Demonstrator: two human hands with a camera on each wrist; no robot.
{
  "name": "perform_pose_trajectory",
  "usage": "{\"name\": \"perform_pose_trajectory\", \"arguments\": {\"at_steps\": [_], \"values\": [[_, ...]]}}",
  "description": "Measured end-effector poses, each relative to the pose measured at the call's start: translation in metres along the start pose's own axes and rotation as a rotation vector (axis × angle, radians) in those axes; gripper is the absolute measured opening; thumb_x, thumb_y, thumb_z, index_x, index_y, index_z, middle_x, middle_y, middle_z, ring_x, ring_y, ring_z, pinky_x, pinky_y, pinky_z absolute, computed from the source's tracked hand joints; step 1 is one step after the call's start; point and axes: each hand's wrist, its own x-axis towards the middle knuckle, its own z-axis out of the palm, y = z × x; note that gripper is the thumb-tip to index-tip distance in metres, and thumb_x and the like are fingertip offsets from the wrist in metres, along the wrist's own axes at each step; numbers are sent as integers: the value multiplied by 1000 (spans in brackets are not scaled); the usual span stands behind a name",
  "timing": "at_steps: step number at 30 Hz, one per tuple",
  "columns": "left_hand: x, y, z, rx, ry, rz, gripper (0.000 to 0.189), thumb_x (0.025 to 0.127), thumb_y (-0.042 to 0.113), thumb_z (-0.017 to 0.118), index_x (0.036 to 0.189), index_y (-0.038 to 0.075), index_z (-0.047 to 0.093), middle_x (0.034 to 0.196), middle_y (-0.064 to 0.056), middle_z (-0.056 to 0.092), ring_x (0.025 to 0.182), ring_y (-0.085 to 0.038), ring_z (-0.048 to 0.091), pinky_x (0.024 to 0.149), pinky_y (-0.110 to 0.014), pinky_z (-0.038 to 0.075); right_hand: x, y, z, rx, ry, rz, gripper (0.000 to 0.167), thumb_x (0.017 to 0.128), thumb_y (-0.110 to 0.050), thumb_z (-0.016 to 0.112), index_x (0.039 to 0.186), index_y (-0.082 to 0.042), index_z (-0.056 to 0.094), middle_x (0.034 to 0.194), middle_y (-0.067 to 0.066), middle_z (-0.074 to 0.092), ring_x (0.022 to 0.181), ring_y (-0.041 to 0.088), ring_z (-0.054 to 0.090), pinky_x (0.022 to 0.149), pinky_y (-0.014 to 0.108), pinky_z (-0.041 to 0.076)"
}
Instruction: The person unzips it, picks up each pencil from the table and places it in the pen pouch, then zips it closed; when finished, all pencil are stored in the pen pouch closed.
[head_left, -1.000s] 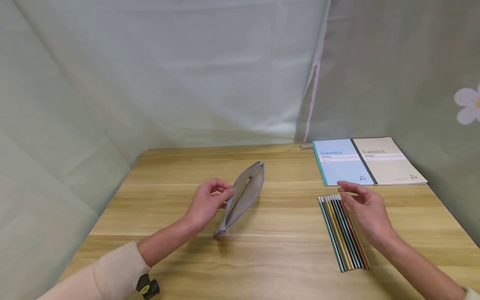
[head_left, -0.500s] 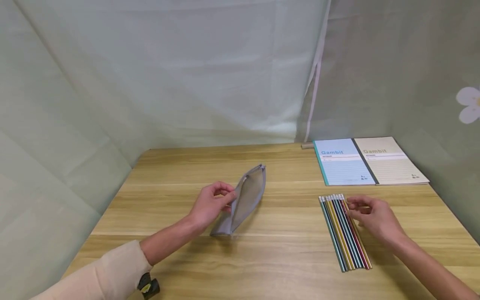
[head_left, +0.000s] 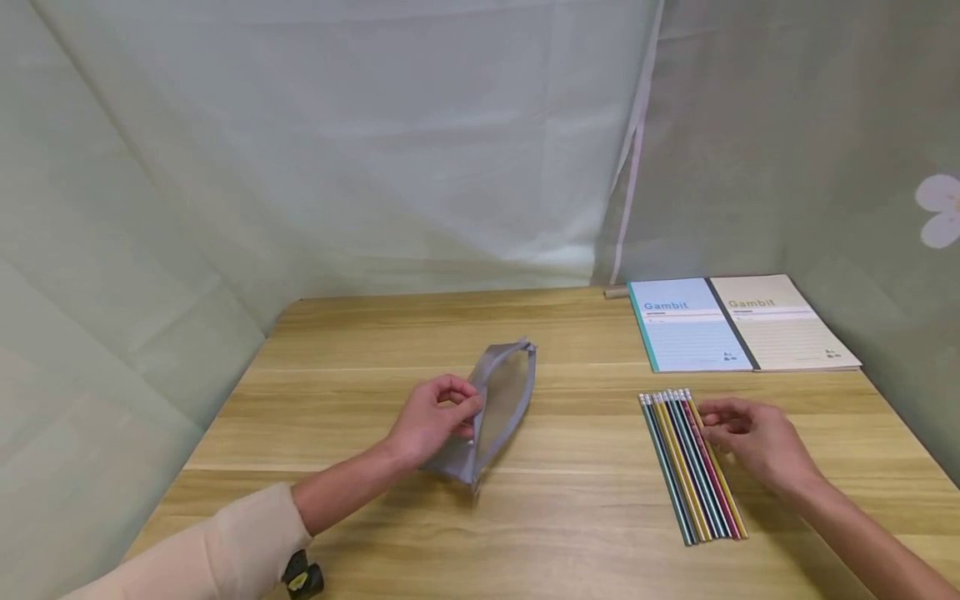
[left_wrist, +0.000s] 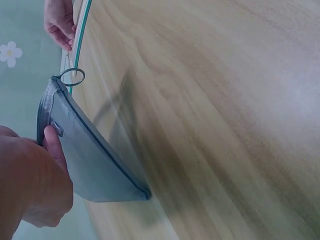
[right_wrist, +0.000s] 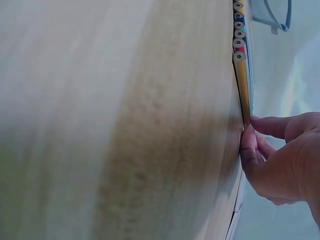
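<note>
A grey zippered pencil case (head_left: 504, 408) stands tilted over the table with its mouth gaping. My left hand (head_left: 438, 417) pinches its near side edge between thumb and fingers; in the left wrist view the case (left_wrist: 95, 155) shows a ring pull at its top corner. To the right, several pencils (head_left: 686, 467) lie side by side in a row, eraser ends pointing away. My right hand (head_left: 757, 437) is at the outermost one; in the right wrist view thumb and fingers pinch that yellow pencil (right_wrist: 242, 82), which still lies against the row.
Behind the pencils lie a blue notebook (head_left: 690, 325) and a cream notebook (head_left: 783, 321), side by side. A small brown rod end (head_left: 616, 292) sits at the back edge of the wooden table (head_left: 360, 333). Pale curtains hang around the back and sides.
My right hand has come down from above the eraser ends to the right side of the row and closed on the yellow pencil. The case has turned and its mouth gapes wider.
</note>
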Motion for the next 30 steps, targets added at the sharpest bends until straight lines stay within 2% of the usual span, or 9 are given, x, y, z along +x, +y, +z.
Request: {"name": "perform_pose_trajectory", "arguments": {"at_steps": [10, 18, 25, 30], "values": [[-2, -5, 5, 1, -30, -38, 13, 98, 0, 73, 107, -6, 67, 96, -13, 67, 70, -16, 69, 68, -31, 67, -1, 2, 0, 38, 20, 5, 36, 95, 2, 76, 128, 14, 65, 105, 16, 72, 83, 15, 67, 63, 24, 60], [-5, -8, 7, -14, -38, -55, 14, 98, 3, 73, 108, -5, 66, 96, -13, 66, 71, -16, 69, 68, -31, 67, -1, 3, 1, -5, 58, 1, 33, 97, -4, 76, 124, 13, 68, 100, 14, 74, 81, 16, 68, 61, 23, 56], [-5, -10, 9, -29, -50, -56, 13, 98, 1, 72, 108, -5, 66, 96, -13, 66, 70, -17, 69, 69, -32, 67, 0, 3, 5, 71, 76, 10, 32, 96, 0, 75, 122, 16, 67, 98, 17, 74, 75, 14, 68, 61, 25, 61], [-7, -10, 11, -35, -56, -62, 13, 98, 1, 72, 108, -5, 66, 97, -14, 67, 71, -17, 70, 71, -33, 67, 0, 3, 7, 60, 99, 21, 33, 96, -5, 78, 121, 14, 68, 96, 15, 75, 74, 14, 67, 60, 25, 61]]}}
